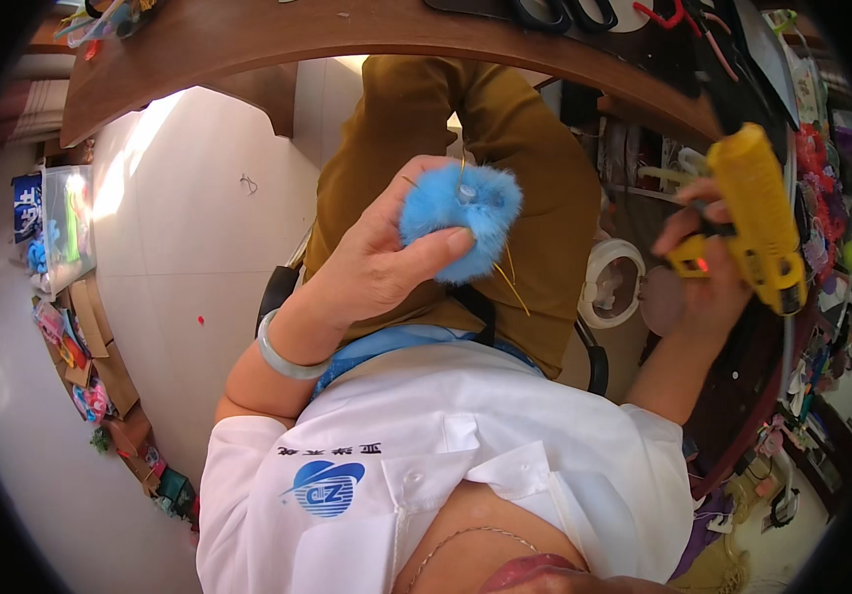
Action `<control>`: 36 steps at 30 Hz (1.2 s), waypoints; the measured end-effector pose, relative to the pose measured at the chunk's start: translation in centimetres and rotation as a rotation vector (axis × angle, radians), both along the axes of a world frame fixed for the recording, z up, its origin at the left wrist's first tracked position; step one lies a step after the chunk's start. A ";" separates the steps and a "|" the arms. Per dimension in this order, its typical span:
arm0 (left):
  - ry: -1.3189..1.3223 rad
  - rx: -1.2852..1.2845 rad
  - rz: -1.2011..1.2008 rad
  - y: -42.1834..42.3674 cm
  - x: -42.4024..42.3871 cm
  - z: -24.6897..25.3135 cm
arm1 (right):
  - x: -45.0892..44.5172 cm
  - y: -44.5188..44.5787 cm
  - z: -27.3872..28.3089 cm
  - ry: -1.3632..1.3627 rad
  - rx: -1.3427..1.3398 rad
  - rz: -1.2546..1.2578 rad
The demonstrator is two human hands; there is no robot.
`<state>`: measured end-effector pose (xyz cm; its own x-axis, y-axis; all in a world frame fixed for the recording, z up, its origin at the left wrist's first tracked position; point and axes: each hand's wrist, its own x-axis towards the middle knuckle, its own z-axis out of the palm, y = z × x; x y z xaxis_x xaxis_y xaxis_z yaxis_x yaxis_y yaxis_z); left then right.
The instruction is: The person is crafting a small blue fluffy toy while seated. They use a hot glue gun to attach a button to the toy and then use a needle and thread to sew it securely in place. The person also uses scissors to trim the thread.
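Observation:
My left hand (389, 252) grips a fluffy blue pompom (489, 237) above my lap, thumb on the near side. Thin golden wires stick out of the pompom at several sides. A small shiny clear patch, perhaps glue or a bead, sits in its fur near the top. Off to the right, my right hand (708, 260) is wrapped around a yellow hot glue gun (756, 208), and a small red light glows on its handle. The glue gun is apart from the pompom. Some of the right fingers are blurred or hidden behind the tool.
A curved wooden table edge (366, 33) runs across the front, with dark-handled scissors (545, 13) and red-handled pliers (674, 18) on it. A white ring-shaped object (611, 282) is beside my right forearm. Colourful craft supplies (819, 178) crowd the right side; cardboard boxes (99, 349) stand on the left.

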<state>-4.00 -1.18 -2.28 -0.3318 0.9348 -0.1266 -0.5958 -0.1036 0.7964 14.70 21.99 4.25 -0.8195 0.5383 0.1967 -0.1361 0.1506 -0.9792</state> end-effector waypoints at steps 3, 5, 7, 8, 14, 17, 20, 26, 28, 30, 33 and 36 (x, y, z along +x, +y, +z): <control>-0.004 -0.001 -0.006 -0.2 0.4 0.1 | -1.5 -3.6 -2.8 0.005 -0.295 0.077; 0.037 -0.004 0.040 0.1 0.8 0.3 | -2.7 -5.6 -4.0 0.005 -0.422 0.033; 0.124 -0.018 0.080 0.2 1.0 0.6 | -3.9 -7.3 -4.2 -0.006 -0.522 -0.044; 0.190 -0.034 0.095 0.2 1.2 0.6 | -4.5 -8.1 -4.1 -0.018 -0.561 -0.100; 0.326 -0.027 0.136 0.6 2.2 0.2 | -5.4 -8.9 -3.9 -0.192 -0.632 -0.188; 0.373 -0.048 0.167 0.9 2.8 -0.1 | -5.5 -9.0 -3.6 -0.136 -0.669 -0.179; 0.481 -0.010 0.150 1.2 2.8 -0.8 | -5.5 -9.6 -3.7 -0.031 -0.743 -0.177; 0.482 0.002 0.161 1.4 3.1 -1.1 | -5.4 -10.0 -3.8 -0.052 -0.626 -0.233; 0.475 0.015 0.169 1.4 3.2 -1.3 | -5.3 -10.0 -3.7 -0.076 -0.570 -0.214; 0.486 0.025 0.172 1.5 3.2 -1.3 | -5.3 -10.1 -3.5 -0.085 -0.539 -0.212; 0.598 -0.007 0.103 1.4 2.8 -1.2 | -5.5 -10.3 -3.6 -0.070 -0.497 -0.222; 0.423 0.030 0.149 1.4 3.1 -1.1 | -5.4 -10.3 -4.3 -0.043 -0.419 -0.190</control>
<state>-0.89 0.24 -3.41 -0.4795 0.8742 0.0759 -0.1953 -0.1907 0.9620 9.25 11.69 -0.08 -0.7011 0.7057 -0.1018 -0.1025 -0.2411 -0.9651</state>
